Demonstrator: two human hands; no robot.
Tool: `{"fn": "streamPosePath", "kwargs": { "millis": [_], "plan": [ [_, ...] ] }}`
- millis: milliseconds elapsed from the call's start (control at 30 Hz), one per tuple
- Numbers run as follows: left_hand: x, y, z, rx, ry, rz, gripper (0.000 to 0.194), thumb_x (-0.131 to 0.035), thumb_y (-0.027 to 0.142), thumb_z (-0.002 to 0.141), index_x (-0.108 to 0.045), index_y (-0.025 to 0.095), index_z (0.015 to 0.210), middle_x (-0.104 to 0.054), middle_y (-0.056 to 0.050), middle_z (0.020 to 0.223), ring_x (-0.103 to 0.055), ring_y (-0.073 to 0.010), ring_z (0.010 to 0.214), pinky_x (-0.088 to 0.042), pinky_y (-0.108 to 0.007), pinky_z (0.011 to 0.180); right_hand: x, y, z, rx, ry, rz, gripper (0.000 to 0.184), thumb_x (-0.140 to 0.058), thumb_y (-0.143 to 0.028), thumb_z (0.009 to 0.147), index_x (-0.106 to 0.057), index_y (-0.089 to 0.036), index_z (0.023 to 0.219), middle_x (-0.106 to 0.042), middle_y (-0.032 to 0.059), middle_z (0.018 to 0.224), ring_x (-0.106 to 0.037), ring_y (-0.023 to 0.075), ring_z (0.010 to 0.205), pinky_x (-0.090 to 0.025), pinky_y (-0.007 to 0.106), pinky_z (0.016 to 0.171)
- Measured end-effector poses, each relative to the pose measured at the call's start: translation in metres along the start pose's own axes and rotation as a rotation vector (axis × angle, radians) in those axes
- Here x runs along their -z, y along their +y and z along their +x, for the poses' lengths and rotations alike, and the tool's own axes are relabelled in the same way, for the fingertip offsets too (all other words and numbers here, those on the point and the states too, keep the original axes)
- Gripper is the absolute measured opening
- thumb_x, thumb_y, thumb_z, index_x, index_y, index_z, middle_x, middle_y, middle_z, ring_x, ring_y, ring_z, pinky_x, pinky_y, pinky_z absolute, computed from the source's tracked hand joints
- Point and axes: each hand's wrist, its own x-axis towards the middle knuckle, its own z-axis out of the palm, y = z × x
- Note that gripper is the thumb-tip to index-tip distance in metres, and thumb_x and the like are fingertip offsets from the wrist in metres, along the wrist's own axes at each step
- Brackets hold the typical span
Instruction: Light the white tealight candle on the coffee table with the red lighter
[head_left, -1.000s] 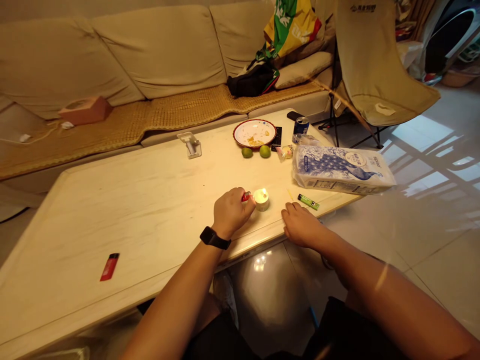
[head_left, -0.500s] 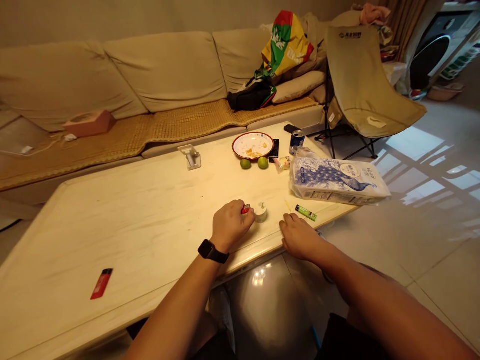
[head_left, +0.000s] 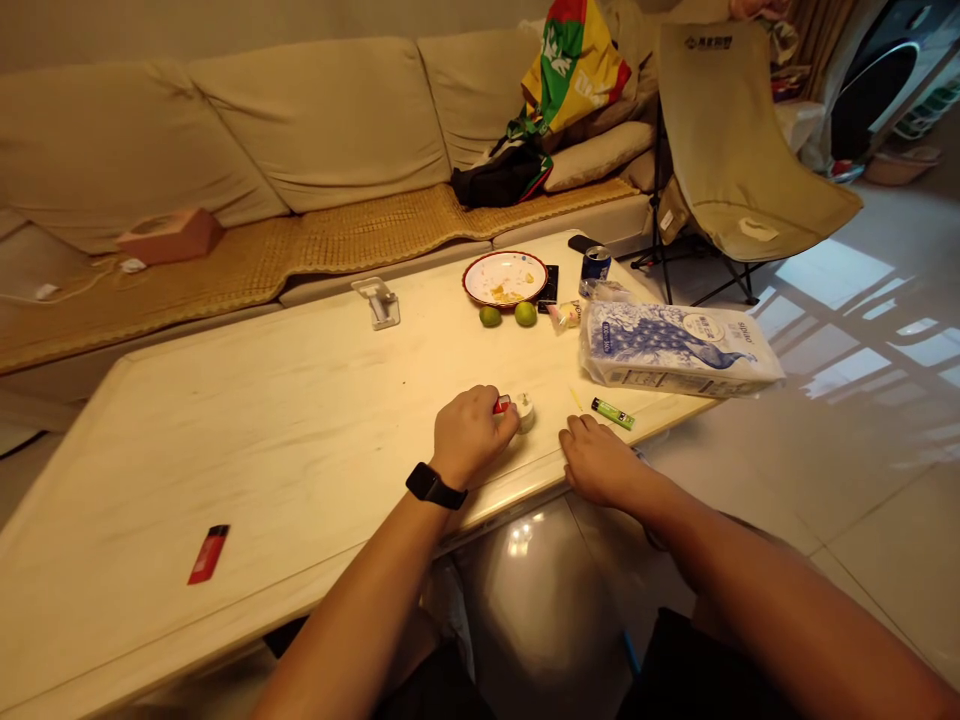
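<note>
Left hand [head_left: 474,436] fingers clamped on red lighter [head_left: 502,405] beside candle cup [head_left: 526,413], right hand [head_left: 598,462] fingers apart on table [head_left: 262,430].

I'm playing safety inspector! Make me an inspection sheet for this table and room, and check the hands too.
Surface: pale table, marked with light streaks.
Things: red lighter beside a small white candle; flame cannot be seen.
Clutter: plate with food scraps, two limes, drink can, peacock-print tissue pack, green lighter, second red lighter, white stand.
Hands: left hand has fingers closed on the red lighter; right hand rests open at the table edge.
Cables: white cable on the sofa.
Surroundings: beige sofa, folding chair, tiled floor.
</note>
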Motion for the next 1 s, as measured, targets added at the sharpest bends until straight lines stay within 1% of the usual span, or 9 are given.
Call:
{"fn": "streamPosePath", "kwargs": {
  "millis": [267,400,633,700,800,900,1000],
  "plan": [
    [0.001,0.009,0.005,-0.034,-0.023,0.024,0.025,-0.048,0.038,0.094,-0.061,0.020,0.083,-0.068,-0.009,0.084,-0.061,-0.0243,0.081,-0.036,-0.035,0.065,0.002,-0.001,-0.001,-0.008,-0.013,0.017,0.034,-0.052,-0.020,0.091,-0.063,-0.006,0.119,-0.058,0.0238,0.122,-0.048,0.0338,0.116,-0.040,0.042,0.098],
    [0.000,0.011,0.007,-0.037,-0.040,0.042,0.025,-0.047,0.038,0.094,-0.062,0.020,0.084,-0.068,-0.009,0.085,-0.061,-0.0237,0.082,-0.036,-0.034,0.064,0.002,0.000,-0.001,-0.009,-0.021,0.015,0.034,-0.053,-0.021,0.091,-0.063,-0.007,0.120,-0.058,0.0237,0.122,-0.048,0.0336,0.117,-0.040,0.042,0.098],
    [0.000,0.011,0.008,-0.034,-0.033,0.009,0.023,-0.050,0.039,0.092,-0.060,0.021,0.081,-0.067,-0.007,0.081,-0.058,-0.0224,0.076,-0.035,-0.034,0.064,0.000,0.000,-0.002,-0.007,0.012,0.003,0.032,-0.054,-0.022,0.090,-0.064,-0.007,0.117,-0.059,0.0224,0.120,-0.049,0.0334,0.116,-0.042,0.041,0.096],
    [0.002,0.010,0.007,-0.008,-0.008,-0.005,0.023,-0.050,0.040,0.092,-0.059,0.021,0.080,-0.066,-0.007,0.081,-0.058,-0.0221,0.076,-0.035,-0.034,0.064,-0.001,0.000,-0.001,-0.004,0.012,0.002,0.033,-0.055,-0.023,0.090,-0.063,-0.007,0.117,-0.058,0.0226,0.121,-0.049,0.0333,0.116,-0.041,0.041,0.096],
    [0.006,0.004,0.003,0.052,0.032,-0.086,0.027,-0.049,0.044,0.093,-0.057,0.021,0.080,-0.066,-0.006,0.081,-0.058,-0.0214,0.076,-0.036,-0.033,0.065,-0.001,0.001,-0.001,-0.007,0.005,0.008,0.033,-0.055,-0.023,0.090,-0.063,-0.007,0.118,-0.058,0.0228,0.121,-0.049,0.0333,0.116,-0.041,0.041,0.096],
    [0.011,-0.006,-0.001,0.152,0.059,-0.207,0.030,-0.045,0.046,0.094,-0.053,0.022,0.078,-0.064,-0.004,0.077,-0.056,-0.0200,0.072,-0.035,-0.032,0.063,-0.001,0.001,0.000,-0.010,-0.003,0.011,0.033,-0.055,-0.023,0.091,-0.063,-0.007,0.118,-0.058,0.0226,0.121,-0.049,0.0332,0.116,-0.041,0.041,0.096],
    [0.014,-0.016,-0.006,0.256,0.087,-0.370,0.033,-0.040,0.047,0.097,-0.048,0.024,0.076,-0.056,0.000,0.068,-0.050,-0.0174,0.065,-0.033,-0.031,0.061,0.000,0.000,-0.001,-0.010,-0.005,0.006,0.032,-0.055,-0.022,0.091,-0.063,-0.008,0.118,-0.058,0.0225,0.121,-0.048,0.0332,0.116,-0.041,0.040,0.096]
  ]
}}
